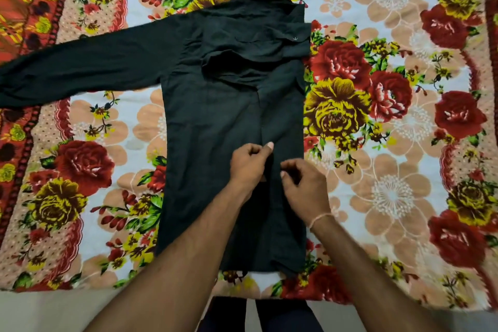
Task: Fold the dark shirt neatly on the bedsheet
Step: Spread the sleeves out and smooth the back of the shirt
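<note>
Pinching dark shirt (215,116), left hand (249,164) and right hand (304,183) curled.

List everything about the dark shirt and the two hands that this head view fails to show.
- Dark shirt: the cuff of the spread sleeve is cut off by the picture's left edge.
- The other sleeve is folded in; the shirt's own layers hide most of it.
- Left hand and right hand: curled fingers hide the pinched fabric; black on black blurs the seam.
- Bedsheet under the shirt: covered.
</note>
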